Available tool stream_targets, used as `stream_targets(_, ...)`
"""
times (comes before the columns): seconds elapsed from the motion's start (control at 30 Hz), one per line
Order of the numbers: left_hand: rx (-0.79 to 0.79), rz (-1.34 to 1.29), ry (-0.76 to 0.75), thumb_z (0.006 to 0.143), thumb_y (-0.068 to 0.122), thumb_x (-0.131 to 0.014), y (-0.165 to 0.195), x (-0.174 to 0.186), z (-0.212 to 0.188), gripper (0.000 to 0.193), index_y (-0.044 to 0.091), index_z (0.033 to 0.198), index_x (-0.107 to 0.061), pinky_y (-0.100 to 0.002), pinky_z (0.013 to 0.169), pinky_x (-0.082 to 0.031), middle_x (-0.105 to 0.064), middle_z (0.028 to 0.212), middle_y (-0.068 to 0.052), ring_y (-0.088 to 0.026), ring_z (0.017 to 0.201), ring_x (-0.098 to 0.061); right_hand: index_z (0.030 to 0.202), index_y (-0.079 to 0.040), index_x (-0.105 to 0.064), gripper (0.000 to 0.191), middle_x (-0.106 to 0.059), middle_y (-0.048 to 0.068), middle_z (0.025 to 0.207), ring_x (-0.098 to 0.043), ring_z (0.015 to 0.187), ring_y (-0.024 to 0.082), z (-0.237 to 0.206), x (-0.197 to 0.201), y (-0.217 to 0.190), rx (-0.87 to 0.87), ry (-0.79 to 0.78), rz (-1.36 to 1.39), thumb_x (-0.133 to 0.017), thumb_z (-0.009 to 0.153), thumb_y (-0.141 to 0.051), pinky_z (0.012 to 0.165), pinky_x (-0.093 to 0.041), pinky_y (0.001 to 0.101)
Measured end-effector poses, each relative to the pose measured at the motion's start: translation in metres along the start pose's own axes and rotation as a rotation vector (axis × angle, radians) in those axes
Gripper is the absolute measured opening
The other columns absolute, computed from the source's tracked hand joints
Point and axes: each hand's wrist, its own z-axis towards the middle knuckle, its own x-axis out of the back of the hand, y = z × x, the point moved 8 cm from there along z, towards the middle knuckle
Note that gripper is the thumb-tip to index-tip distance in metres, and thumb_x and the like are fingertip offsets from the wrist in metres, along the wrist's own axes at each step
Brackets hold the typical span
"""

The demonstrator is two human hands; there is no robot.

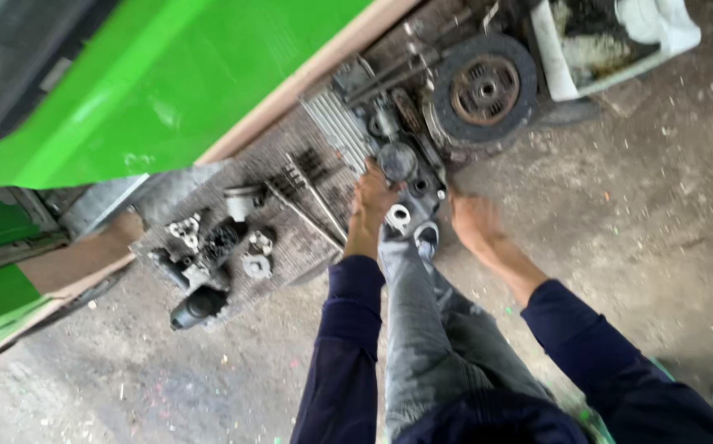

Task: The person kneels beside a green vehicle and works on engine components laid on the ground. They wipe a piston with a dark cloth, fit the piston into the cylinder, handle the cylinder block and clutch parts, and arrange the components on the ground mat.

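Grey cast-metal engine part with round bores [410, 193] lies at the centre of the frame, a little above the middle, on the near edge of a dirty mat [290, 238] strewn with greasy parts, and both hands are at it. Left hand [373, 197] rests against the part's left side, fingers curled onto it just below a round grey metal piston-like piece [397, 160]; the grip looks narrow, but whether the fingers close around anything is hard to tell in the blur. Right hand [475, 220] sits just to the right of the part, at its lower right corner, fingers bent downward toward the concrete floor [644, 214]; it is smeared by motion, so I cannot tell whether it grasps the part or only touches it. Both forearms come up from the lower edge of the frame in dark navy sleeves [348, 329], with a grey trouser leg [422, 329] between them reaching up to the part's lower end. Above and to the right of the part, near the top of the frame, lies a round black clutch disc with a rusty brown hub [484, 89], and further right a white plastic tub [619, 41] with dirty contents. To the left of the hands, across the mat, lie long thin metal rods [315, 197], a cluster of small grey metal fittings [208, 242], and a black cylindrical filter [196, 306] at the mat's lower left corner. A bright green painted panel [167, 82] fills the upper left of the frame.
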Motion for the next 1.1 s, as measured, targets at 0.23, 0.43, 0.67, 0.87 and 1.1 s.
stream_targets(0.23, 0.178, -0.173, -0.122, 0.083, 0.024, -0.078, 0.007, 0.017, -0.015, 0.103, -0.009, 0.155, -0.013, -0.036, 0.078, -0.067, -0.07, 0.104, -0.031, -0.036, 0.087, -0.076, 0.157, -0.027, -0.042, 0.046, -0.068, 0.012, 0.068, -0.055, 0.043, 0.022, 0.022, 0.011, -0.039, 0.041, -0.153, 0.33, -0.04, 0.111, -0.03, 0.032, -0.044, 0.0315)
stream_targets(0.43, 0.112, -0.139, -0.043, 0.084, 0.021, -0.082, 0.006, 0.021, -0.01, 0.099, -0.011, 0.152, -0.016, -0.039, 0.087, -0.062, -0.069, 0.106, -0.032, -0.04, 0.093, -0.075, 0.144, -0.019, -0.059, 0.036, -0.072, 0.017, 0.075, -0.067, 0.056, 0.023, 0.035, -0.021, -0.047, 0.072, 0.002, 0.364, -0.049, 0.109, -0.024, 0.049, -0.054, 0.0388)
stream_targets(0.67, 0.033, -0.083, 0.054, 0.077, 0.025, -0.09, 0.0, 0.017, 0.001, 0.105, -0.011, 0.148, -0.02, -0.041, 0.095, -0.055, -0.067, 0.112, -0.033, -0.043, 0.105, -0.068, 0.143, -0.016, -0.06, 0.045, -0.072, 0.024, 0.076, -0.069, 0.057, 0.031, 0.043, -0.01, -0.048, -0.004, 0.004, 0.37, -0.052, 0.099, -0.017, 0.05, -0.057, 0.0447)
stream_targets(0.87, 0.097, -0.085, -0.043, 0.082, 0.023, -0.082, -0.006, 0.005, 0.0, 0.101, -0.009, 0.155, -0.02, -0.037, 0.09, -0.063, -0.071, 0.11, -0.03, -0.039, 0.098, -0.075, 0.135, -0.017, -0.065, 0.034, -0.074, 0.02, 0.084, -0.071, 0.063, 0.032, 0.039, -0.01, -0.055, -0.038, -0.009, 0.514, -0.051, 0.104, -0.02, 0.056, -0.059, 0.0448)
stream_targets(1.1, 0.074, 0.067, -0.028, 0.083, 0.034, -0.088, 0.0, 0.014, 0.003, 0.114, -0.006, 0.153, -0.007, -0.044, 0.097, -0.053, -0.058, 0.126, -0.035, -0.047, 0.115, -0.06, 0.141, -0.023, -0.063, 0.038, -0.075, 0.023, 0.095, -0.073, 0.072, 0.034, 0.044, -0.004, -0.053, -0.041, 0.065, 0.579, -0.054, 0.104, -0.021, 0.066, -0.06, 0.0454)
